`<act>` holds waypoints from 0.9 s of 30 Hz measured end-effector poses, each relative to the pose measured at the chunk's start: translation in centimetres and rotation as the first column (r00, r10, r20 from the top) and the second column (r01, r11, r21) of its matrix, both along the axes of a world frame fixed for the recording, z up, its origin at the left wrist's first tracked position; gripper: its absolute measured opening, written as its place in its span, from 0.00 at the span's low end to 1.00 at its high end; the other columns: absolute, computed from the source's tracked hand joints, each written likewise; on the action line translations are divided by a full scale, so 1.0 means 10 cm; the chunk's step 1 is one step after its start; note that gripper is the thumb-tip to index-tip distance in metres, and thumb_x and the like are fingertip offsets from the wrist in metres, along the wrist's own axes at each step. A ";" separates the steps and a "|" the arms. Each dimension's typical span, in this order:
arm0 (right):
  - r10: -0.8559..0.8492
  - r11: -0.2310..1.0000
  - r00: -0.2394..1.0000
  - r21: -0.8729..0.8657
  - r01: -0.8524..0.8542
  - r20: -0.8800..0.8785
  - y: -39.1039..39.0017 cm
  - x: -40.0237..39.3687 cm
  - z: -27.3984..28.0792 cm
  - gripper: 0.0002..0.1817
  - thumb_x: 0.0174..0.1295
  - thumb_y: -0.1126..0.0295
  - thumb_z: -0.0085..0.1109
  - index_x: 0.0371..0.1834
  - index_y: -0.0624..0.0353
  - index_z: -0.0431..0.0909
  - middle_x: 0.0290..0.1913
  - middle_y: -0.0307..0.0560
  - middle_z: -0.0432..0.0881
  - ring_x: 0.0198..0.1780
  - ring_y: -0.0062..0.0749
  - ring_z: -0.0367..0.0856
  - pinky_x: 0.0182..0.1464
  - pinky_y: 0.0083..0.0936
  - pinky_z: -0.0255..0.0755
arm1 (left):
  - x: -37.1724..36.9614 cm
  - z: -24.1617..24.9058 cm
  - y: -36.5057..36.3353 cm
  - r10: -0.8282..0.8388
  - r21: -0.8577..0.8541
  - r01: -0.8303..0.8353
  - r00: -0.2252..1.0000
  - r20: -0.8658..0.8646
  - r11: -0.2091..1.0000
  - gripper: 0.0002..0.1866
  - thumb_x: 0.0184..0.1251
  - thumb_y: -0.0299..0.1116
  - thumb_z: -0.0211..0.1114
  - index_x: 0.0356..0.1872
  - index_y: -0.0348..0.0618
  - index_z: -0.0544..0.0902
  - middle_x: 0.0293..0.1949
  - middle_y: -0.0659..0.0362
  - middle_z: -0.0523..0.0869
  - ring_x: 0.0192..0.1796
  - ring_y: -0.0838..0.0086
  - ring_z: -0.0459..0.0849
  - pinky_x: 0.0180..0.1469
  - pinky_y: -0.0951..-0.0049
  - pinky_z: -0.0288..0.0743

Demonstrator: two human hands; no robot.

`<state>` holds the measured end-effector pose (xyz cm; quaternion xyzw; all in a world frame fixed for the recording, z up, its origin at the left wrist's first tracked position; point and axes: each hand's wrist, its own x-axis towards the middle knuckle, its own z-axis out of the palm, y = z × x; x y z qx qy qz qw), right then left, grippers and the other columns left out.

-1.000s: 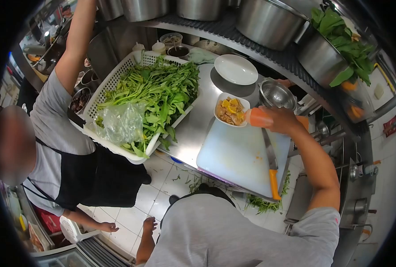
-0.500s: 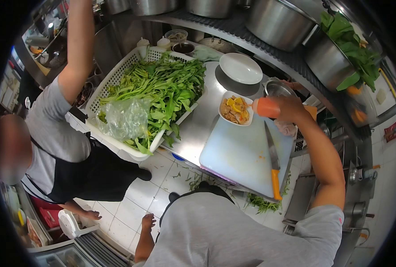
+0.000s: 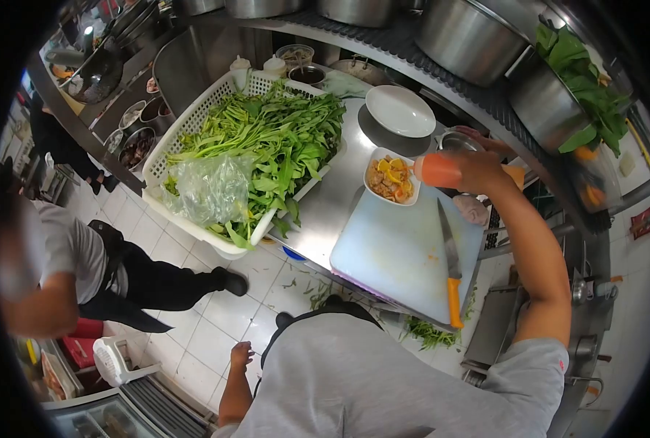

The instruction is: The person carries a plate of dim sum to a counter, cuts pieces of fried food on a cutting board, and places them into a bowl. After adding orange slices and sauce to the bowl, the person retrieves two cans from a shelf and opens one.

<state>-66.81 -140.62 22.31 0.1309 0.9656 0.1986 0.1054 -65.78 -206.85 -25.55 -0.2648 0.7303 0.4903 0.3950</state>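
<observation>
Your right hand (image 3: 482, 174) grips an orange squeeze bottle (image 3: 439, 170) at the right rim of the white bowl (image 3: 377, 154), by the cutting board's (image 3: 391, 252) far edge. Your left hand (image 3: 242, 355) hangs near left, fingers loosely half-curled.

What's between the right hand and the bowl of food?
The front of the orange bottle, gripped in the right hand. Head view shows its tip by the bowl's rim; contact can't be told.

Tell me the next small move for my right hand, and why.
Probably ease the orange bottle slightly further over the white bowl: your right hand holds it sideways, its tip by the rim, while the food lies toward the middle.
</observation>
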 end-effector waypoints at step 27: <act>0.012 1.000 0.990 -0.027 -0.008 0.137 -0.14 -0.06 0.03 0.29 0.53 0.57 0.61 0.62 0.41 0.69 0.46 0.46 0.83 0.47 0.41 0.82 0.47 0.39 0.74 | -0.02 -0.01 0.02 -0.054 -0.041 0.056 0.998 0.033 0.998 0.16 0.61 0.42 0.61 0.44 0.43 0.80 0.38 0.59 0.82 0.35 0.71 0.84 0.28 0.72 0.72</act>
